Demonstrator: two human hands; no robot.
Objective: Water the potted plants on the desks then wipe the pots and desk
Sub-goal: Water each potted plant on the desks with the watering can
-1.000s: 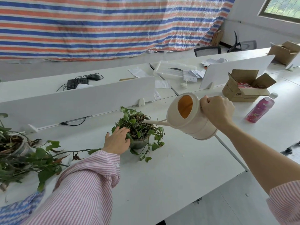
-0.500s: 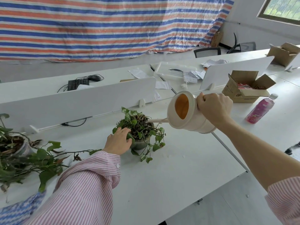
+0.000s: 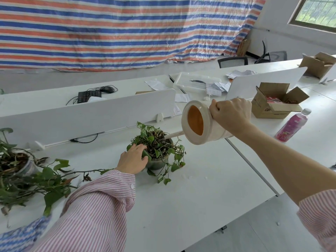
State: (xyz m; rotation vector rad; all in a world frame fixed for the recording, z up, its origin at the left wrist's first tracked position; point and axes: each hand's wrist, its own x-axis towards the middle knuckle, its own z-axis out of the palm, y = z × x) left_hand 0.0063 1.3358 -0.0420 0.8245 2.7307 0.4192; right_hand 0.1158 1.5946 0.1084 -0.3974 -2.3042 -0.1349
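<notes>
Two rows of white surface (image 3: 200, 188) run across the head view, split by low white dividers (image 3: 87, 113), with a striped tarp (image 3: 118, 30) hung across the back of the room and a window (image 3: 316, 13) at the upper right. On the far row lie a keyboard (image 3: 89, 96), a mouse (image 3: 107, 89), loose papers (image 3: 156, 85) and a clear tray (image 3: 192, 82); to the right sit an open box (image 3: 272, 104) and, near it, a pink bottle (image 3: 292, 125) lying tilted. A small pot (image 3: 158, 163) of trailing green leaves stands on the near surface, about mid-frame, and a second, larger plant (image 3: 20, 170) sprawls at the left edge with its stems reaching toward the striped sleeve (image 3: 94, 211). A blue patterned cloth (image 3: 20, 237) shows at the lower left corner. The left hand (image 3: 132, 160) rests against the pot's left side, its fingers (image 3: 138, 148) fairly straight and close together, lying over the rim and leaves rather than curling round them. The right hand (image 3: 231, 115) grips the handle of a cream can (image 3: 201, 122), fingers curled tight into a fist around it. That can is held in the air, tipped far over toward the left so its open mouth faces the camera, and its thin spout (image 3: 172, 134) reaches to the plant's right edge, above the soil. Whether water is running from it cannot be made out.
</notes>
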